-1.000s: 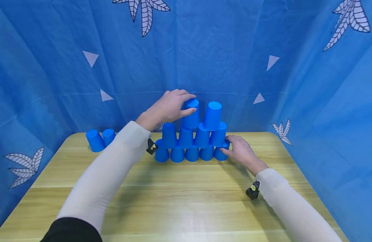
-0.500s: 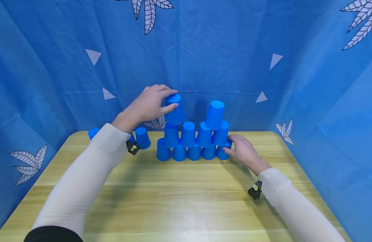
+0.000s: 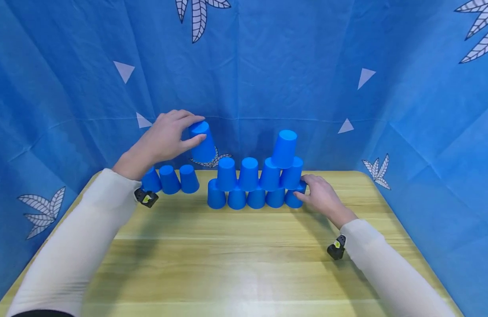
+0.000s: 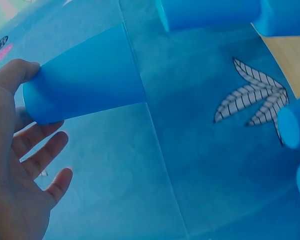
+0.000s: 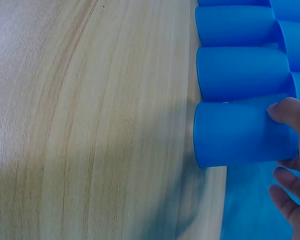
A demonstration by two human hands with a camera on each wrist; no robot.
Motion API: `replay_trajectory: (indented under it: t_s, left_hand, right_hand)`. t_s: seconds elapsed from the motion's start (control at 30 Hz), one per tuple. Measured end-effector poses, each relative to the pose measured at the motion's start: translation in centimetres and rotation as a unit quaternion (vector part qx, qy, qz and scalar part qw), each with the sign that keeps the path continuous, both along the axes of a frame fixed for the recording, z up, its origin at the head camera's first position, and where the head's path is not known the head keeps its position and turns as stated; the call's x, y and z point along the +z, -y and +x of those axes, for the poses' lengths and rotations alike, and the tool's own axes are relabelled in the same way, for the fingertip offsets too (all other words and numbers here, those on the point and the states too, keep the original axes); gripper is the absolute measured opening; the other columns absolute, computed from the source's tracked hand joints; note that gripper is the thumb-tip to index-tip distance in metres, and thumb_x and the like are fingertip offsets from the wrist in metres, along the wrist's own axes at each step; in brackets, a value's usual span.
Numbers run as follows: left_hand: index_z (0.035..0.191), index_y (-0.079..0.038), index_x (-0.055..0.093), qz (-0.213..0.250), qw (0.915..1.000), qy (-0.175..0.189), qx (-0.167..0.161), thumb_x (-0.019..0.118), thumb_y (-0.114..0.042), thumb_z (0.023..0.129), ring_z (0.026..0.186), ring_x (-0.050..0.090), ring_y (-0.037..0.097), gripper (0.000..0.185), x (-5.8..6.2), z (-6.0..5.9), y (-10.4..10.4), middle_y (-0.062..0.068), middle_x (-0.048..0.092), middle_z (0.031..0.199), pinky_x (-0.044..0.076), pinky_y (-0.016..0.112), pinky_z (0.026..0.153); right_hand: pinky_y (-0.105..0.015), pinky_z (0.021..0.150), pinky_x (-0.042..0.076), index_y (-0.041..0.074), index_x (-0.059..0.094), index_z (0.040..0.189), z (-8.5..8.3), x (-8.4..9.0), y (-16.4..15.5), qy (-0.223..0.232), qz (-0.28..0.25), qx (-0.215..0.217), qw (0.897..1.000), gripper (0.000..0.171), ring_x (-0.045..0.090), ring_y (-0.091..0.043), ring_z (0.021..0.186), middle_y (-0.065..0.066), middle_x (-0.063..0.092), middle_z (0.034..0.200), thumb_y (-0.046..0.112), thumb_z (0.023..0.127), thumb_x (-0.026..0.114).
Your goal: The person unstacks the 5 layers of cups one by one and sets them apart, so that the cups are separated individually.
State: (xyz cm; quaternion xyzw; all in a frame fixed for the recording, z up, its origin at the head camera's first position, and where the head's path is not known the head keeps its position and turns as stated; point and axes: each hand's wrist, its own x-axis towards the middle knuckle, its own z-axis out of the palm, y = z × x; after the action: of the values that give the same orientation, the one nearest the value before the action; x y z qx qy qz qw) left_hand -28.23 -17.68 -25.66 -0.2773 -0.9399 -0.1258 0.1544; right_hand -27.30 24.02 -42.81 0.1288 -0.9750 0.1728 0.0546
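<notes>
A stack of blue cups [image 3: 253,185] stands upside down at the table's far edge: a bottom row of several, a second row of several, and one top cup [image 3: 285,149] at the right. My left hand [image 3: 198,128] holds a single blue cup [image 3: 204,147] in the air, left of the stack, thumb below and fingers over its closed end. The left wrist view shows that held cup [image 4: 85,90] at my left hand [image 4: 35,117], thumb on its end. My right hand [image 3: 301,193] holds the bottom-right cup [image 3: 292,200] lightly between thumb and fingers. In the right wrist view my right hand [image 5: 287,142] is on that bottom-right cup [image 5: 235,132].
Three loose blue cups [image 3: 170,179] stand upside down in a row at the back left, under my left hand. The wooden table [image 3: 244,264] is walled by blue cloth [image 3: 307,66] on three sides. Small black devices [image 3: 336,250] sit at both wrists.
My left hand has lifted one cup off the stack's third row and carried it left, away from the stack. The right hand has stayed on the bottom-right cup.
</notes>
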Motion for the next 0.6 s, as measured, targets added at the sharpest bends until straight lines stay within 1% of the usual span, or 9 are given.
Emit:
replay_trajectory:
  t_s: [0.17, 0.33, 0.6]
  left_hand:
    - [0.141, -0.008, 0.052, 0.001, 0.9997, 0.000, 0.023, 0.057, -0.043, 0.097, 0.130, 0.041, 0.041, 0.056, -0.3, 0.6, 1.7, 0.019, 0.051, 0.139, 0.030, 0.064, 0.102]
    - [0.141, -0.007, 0.052, -0.004, 0.9989, 0.003, 0.046, 0.058, -0.042, 0.097, 0.130, 0.041, 0.043, 0.057, -0.9, 1.3, 3.4, 0.021, 0.050, 0.139, 0.028, 0.066, 0.104]
    - [0.142, -0.006, 0.050, -0.005, 0.9967, 0.018, 0.079, 0.056, -0.044, 0.098, 0.129, 0.040, 0.045, 0.058, -2.5, 2.1, 6.2, 0.023, 0.048, 0.139, 0.027, 0.065, 0.102]
  right_hand:
    - [-0.058, 0.100, 0.040, -0.006, 0.053, 0.131, -0.2, 0.0, -0.1, -0.001, -0.001, 0.001, 1.000, 0.056, 0.052, -0.042, 0.119, -0.024, 0.058, 0.128, 0.032, 0.092, 0.068]
    - [-0.058, 0.100, 0.040, -0.005, 0.053, 0.131, -0.4, -0.2, -0.3, -0.002, -0.002, 0.003, 1.000, 0.057, 0.052, -0.041, 0.118, -0.023, 0.058, 0.128, 0.033, 0.092, 0.068]
    - [-0.059, 0.101, 0.039, -0.005, 0.051, 0.134, -0.8, -0.5, -0.4, 0.000, -0.002, 0.004, 1.000, 0.058, 0.050, -0.042, 0.121, -0.024, 0.056, 0.131, 0.033, 0.093, 0.068]
